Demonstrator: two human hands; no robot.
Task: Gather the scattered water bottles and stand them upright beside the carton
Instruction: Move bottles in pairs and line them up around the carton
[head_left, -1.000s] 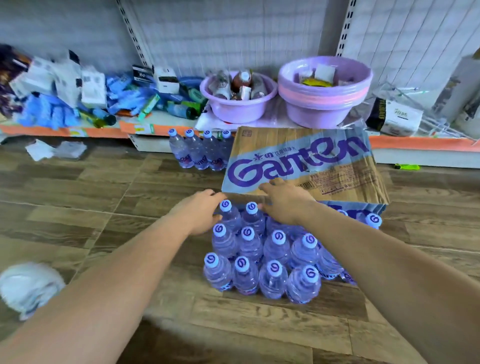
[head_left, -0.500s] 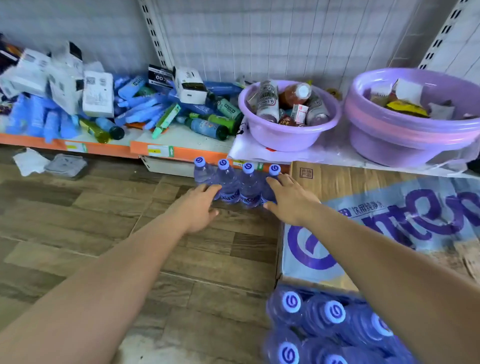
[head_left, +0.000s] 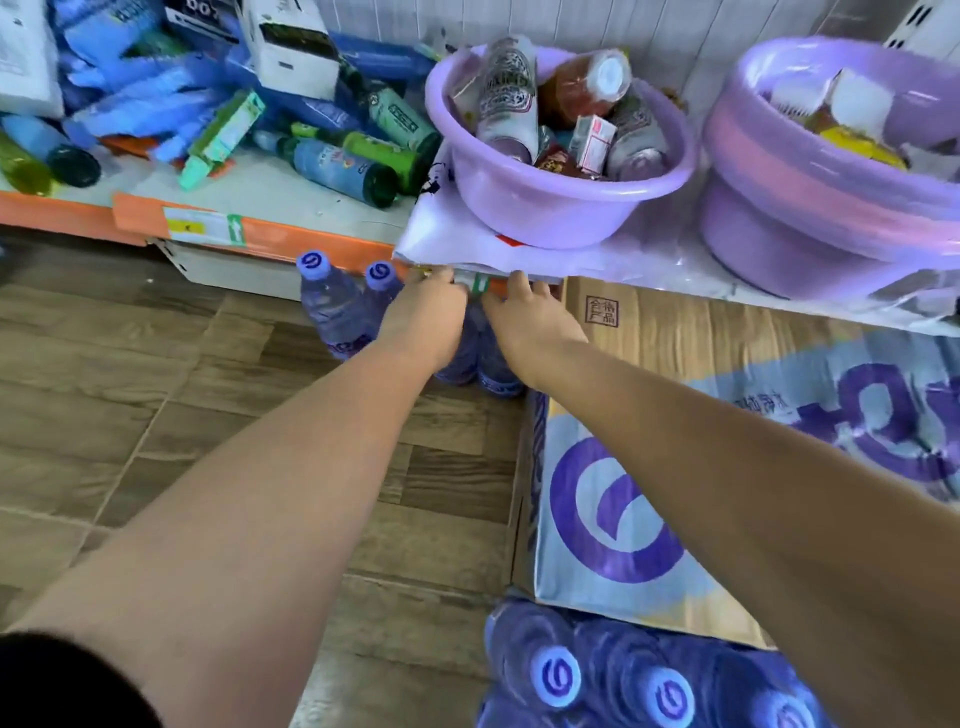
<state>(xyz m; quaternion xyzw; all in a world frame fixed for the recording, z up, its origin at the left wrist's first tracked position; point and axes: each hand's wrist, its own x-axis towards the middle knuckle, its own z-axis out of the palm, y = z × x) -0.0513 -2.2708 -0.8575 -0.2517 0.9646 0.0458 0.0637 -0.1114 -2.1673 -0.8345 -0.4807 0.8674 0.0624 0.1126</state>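
Wood-look flooring (head_left: 156, 395) runs up to a low shelf (head_left: 270, 197). Both hands, left hand (head_left: 423, 325) and right hand (head_left: 530, 322), cover upright water bottles (head_left: 332, 306) at twelve o'clock, left of the carton (head_left: 701, 441). Grip cannot be judged, fingers hidden.

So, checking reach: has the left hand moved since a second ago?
Yes. The left hand went forward from the front bottle cluster to the bottles under the shelf edge.

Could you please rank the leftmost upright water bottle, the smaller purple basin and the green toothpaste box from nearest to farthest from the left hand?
From the left hand:
1. Leftmost water bottle, just left, on the floor.
2. Smaller purple basin, up right, on the shelf.
3. Green toothpaste box, far upper left on the shelf.
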